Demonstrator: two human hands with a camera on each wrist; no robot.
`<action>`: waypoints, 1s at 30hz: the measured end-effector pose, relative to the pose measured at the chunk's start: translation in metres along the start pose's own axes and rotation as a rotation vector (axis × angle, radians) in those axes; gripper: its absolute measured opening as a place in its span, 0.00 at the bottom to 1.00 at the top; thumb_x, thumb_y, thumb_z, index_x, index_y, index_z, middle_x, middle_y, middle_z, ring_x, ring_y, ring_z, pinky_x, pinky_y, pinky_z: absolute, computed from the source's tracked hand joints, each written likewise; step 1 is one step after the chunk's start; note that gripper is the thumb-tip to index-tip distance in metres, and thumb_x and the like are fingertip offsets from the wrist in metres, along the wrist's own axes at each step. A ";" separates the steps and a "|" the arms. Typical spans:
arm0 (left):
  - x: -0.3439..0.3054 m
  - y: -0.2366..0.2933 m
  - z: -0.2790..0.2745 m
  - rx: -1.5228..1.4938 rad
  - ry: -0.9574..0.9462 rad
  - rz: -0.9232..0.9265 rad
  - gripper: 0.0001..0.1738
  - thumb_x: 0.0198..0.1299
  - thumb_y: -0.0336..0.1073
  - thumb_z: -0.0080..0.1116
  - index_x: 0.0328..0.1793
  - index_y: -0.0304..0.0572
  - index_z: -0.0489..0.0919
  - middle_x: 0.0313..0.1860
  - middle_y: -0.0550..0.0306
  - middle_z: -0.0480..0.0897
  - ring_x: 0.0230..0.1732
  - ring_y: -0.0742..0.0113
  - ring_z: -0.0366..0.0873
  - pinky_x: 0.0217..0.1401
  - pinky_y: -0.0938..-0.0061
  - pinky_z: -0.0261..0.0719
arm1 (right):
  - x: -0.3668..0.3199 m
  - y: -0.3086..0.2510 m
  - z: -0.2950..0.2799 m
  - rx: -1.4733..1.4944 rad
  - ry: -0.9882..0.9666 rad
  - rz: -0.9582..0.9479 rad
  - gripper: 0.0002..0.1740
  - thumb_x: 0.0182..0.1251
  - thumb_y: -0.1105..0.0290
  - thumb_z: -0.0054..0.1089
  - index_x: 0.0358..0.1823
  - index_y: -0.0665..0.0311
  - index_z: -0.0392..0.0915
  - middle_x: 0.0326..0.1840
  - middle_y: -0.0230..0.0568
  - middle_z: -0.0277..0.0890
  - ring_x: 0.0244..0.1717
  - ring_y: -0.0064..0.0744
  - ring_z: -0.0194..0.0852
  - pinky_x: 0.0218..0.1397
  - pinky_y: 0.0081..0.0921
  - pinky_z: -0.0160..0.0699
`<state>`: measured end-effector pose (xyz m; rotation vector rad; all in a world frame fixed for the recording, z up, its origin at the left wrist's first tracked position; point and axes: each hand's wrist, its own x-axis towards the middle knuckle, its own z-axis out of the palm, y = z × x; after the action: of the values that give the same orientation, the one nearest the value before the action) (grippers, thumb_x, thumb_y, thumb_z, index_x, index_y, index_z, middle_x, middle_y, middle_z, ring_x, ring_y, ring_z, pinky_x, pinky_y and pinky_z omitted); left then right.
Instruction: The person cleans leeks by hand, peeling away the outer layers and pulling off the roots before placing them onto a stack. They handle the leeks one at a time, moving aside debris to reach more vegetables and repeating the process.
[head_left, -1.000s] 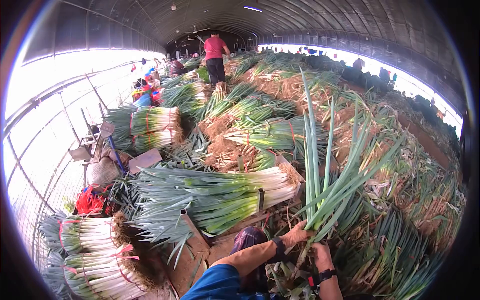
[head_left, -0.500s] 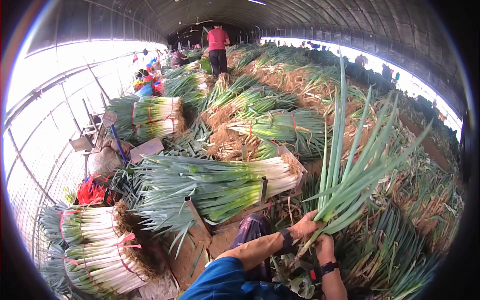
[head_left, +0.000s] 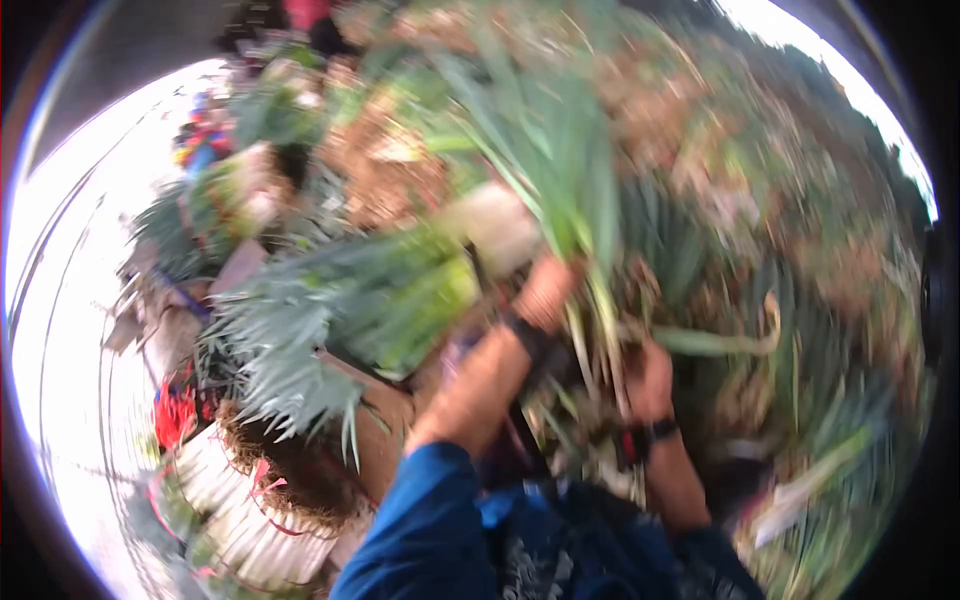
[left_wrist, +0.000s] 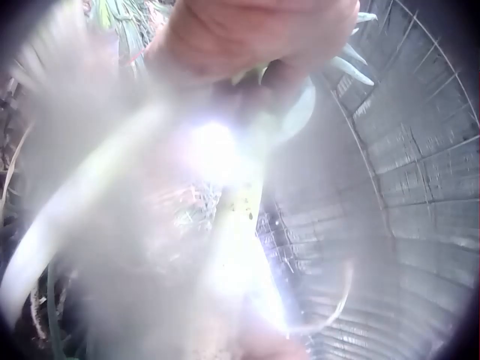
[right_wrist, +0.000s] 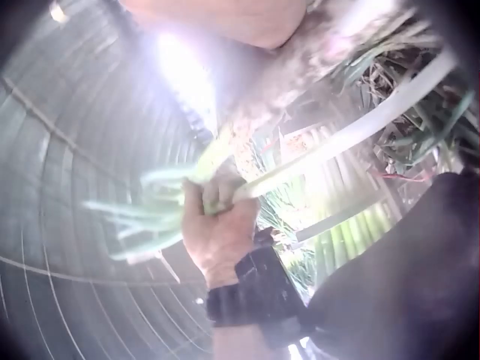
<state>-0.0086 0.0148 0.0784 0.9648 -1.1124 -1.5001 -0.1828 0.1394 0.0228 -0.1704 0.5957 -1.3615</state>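
In the head view my left hand grips several long green onions, their green tops fanning upward and pale stalks hanging below the fist. The right wrist view shows those fingers curled round the stalks. Lower and to the right, my right hand is curled beside the root ends, with a loose green leaf running out to the right from its fingers. Motion blur softens this hand's grip. At the top of the right wrist view my right hand is partly cut off.
To the left, a big stack of green onions lies in a frame with upright posts. Red-tied bundles sit at lower left, near red ties. Loose onions and leaves cover the right side. A person stands far back.
The head view has tilted down and blurred. The held onions now lean leftward over the stack. My right hand has moved down from the left, and a loose leaf now sticks out beside it.
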 end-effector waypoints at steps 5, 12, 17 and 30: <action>0.020 -0.003 -0.021 -0.290 0.115 -0.089 0.04 0.63 0.30 0.55 0.44 0.44 0.76 0.34 0.63 0.75 0.32 0.70 0.70 0.34 0.76 0.71 | 0.017 -0.021 -0.026 0.040 -0.060 -0.202 0.16 0.74 0.66 0.50 0.55 0.70 0.75 0.57 0.48 0.77 0.53 0.38 0.76 0.60 0.32 0.74; 0.051 0.011 -0.084 -0.303 0.104 -0.011 0.08 0.61 0.28 0.63 0.44 0.46 0.77 0.32 0.65 0.76 0.25 0.75 0.66 0.24 0.83 0.63 | -0.037 -0.061 -0.186 -1.144 0.122 0.180 0.13 0.65 0.69 0.54 0.49 0.64 0.78 0.46 0.48 0.80 0.46 0.46 0.79 0.50 0.39 0.78; 0.034 -0.003 -0.041 -0.209 0.044 -0.056 0.09 0.58 0.31 0.66 0.42 0.43 0.77 0.30 0.63 0.76 0.23 0.74 0.71 0.23 0.81 0.67 | -0.031 -0.075 -0.176 -2.141 0.078 -0.109 0.21 0.64 0.63 0.56 0.56 0.64 0.78 0.53 0.56 0.79 0.53 0.51 0.79 0.57 0.39 0.76; -0.006 -0.031 0.027 -0.033 -0.226 -0.289 0.17 0.60 0.37 0.66 0.53 0.39 0.78 0.38 0.63 0.82 0.29 0.77 0.73 0.27 0.81 0.66 | 0.017 -0.007 -0.003 -0.888 0.113 -0.411 0.10 0.69 0.67 0.60 0.45 0.66 0.76 0.25 0.30 0.71 0.24 0.16 0.68 0.26 0.16 0.66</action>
<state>-0.0411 0.0283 0.0562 0.9817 -1.1374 -1.8934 -0.1886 0.1228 0.0183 -0.9795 1.2884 -1.4147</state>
